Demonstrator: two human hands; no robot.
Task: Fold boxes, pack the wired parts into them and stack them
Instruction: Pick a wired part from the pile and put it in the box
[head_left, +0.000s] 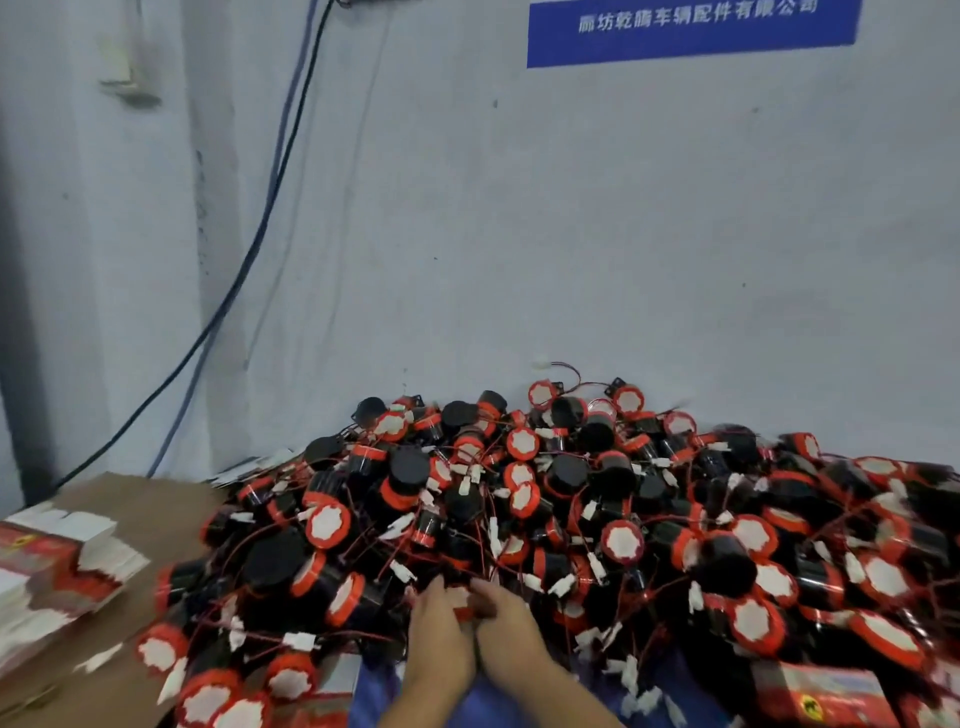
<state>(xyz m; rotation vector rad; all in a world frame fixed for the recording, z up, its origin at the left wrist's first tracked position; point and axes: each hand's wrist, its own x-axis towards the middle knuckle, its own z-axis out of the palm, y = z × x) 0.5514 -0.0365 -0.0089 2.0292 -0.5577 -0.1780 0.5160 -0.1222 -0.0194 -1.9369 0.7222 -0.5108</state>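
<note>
Hands joined at pile's near edge

Side by side and touching, left hand (440, 626) and right hand (508, 623) curl their fingers round something red and white, probably one wired part (464, 604); blur hides detail. Straight ahead and rightward spreads the pile of wired parts (571, 509). The flat boxes (57, 561) lie well left, nearer the left hand.

Flat boxes (57, 561) left – parts pile (571, 519) right (against wall (519, 208)).

Blue wall sign (691, 34), seemingly "廊坊乾…车辆配件有限公司", top edge cropped.
</note>
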